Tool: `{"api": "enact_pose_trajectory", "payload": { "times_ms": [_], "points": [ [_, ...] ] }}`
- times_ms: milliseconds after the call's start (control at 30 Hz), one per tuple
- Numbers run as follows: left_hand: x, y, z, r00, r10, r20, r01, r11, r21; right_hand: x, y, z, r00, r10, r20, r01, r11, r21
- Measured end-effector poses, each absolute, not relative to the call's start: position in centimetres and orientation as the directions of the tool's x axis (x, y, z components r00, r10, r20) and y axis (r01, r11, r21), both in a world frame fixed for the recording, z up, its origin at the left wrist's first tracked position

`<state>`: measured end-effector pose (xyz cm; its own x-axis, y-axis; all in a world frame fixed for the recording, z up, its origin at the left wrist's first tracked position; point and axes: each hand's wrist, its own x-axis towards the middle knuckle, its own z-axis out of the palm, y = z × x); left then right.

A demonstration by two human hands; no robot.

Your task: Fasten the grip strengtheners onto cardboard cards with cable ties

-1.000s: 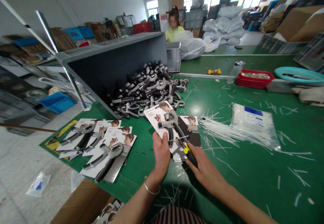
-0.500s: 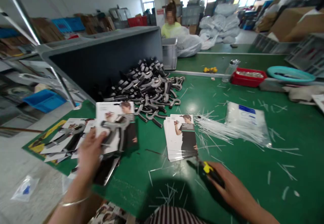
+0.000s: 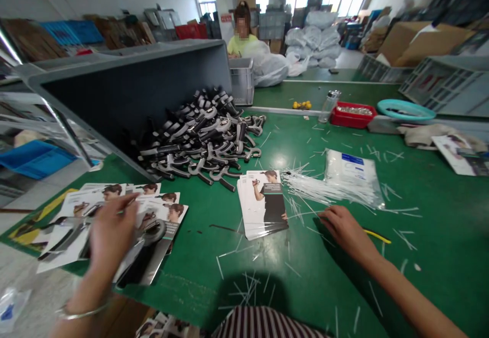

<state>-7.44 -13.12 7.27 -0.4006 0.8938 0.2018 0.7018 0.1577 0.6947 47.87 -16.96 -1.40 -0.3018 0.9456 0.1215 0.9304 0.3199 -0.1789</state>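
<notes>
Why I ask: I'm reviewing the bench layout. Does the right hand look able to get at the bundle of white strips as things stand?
Probably yes: the right hand is near the bundle of white strips, with only loose strips and green tabletop between.

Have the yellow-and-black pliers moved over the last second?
Yes, rightward: against the clear plastic bag of white ties, the yellow-and-black pliers went from its left to near its front right corner.
</notes>
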Motion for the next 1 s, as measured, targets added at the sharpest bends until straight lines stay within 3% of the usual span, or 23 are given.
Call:
{"api": "enact_pose_trajectory", "payload": {
  "times_ms": [67, 167, 300, 367, 467, 567, 667, 767, 900, 1000],
  "points": [
    [-1.8, -11.9, 4.0, -0.165, 0.96, 0.228, 0.735, -0.034, 0.677, 45.5, -14.8, -1.4, -0.332, 0.941, 0.067, 0.926, 0.339, -0.168],
    [7.2, -10.3, -1.0, 0.077, 0.978, 0.196, 0.604, -0.202, 0.771, 43.7, -12.7, -1.9, -0.343, 0.939, 0.008, 0.938, 0.343, -0.047],
    [13.3, -9.1, -5.5, -0.029, 0.983, 0.179, 0.643, -0.118, 0.756, 44.6, -12.0, -1.3, -0.392, 0.92, -0.022, 0.92, 0.392, -0.015],
    [13.3, -8.9, -6.5, -0.034, 0.98, 0.194, 0.626, -0.13, 0.769, 45.9, -12.1, -0.3, -0.361, 0.933, -0.002, 0.928, 0.359, -0.097],
    [11.7, -8.8, -6.8, 0.003, 0.982, 0.188, 0.491, -0.165, 0.855, 47.3, -12.2, 1.5, -0.264, 0.963, 0.053, 0.905, 0.267, -0.332],
    [10.3, -9.0, -5.8, -0.052, 0.998, 0.038, 0.317, -0.02, 0.948, 47.2, -11.7, 2.7, -0.129, 0.991, 0.03, 0.776, 0.12, -0.62],
    [9.8, -9.9, -4.0, -0.157, 0.978, -0.135, 0.1, 0.152, 0.983, 45.7, -11.0, 3.0, -0.074, 0.997, -0.028, 0.53, 0.015, -0.848],
    [9.4, -11.1, -2.2, -0.176, 0.963, -0.204, -0.088, 0.191, 0.978, 43.4, -10.3, 3.0, -0.1, 0.994, -0.037, 0.297, -0.005, -0.955],
    [8.8, -12.3, -1.2, -0.089, 0.965, -0.247, -0.232, 0.221, 0.947, 39.3, -9.8, 2.6, -0.08, 0.997, 0.01, 0.0, 0.01, -1.0],
    [8.4, -12.6, -1.4, -0.102, 0.966, -0.24, -0.25, 0.208, 0.945, 35.3, -9.9, 2.1, -0.075, 0.996, 0.058, -0.076, 0.052, -0.996]
  ]
}}
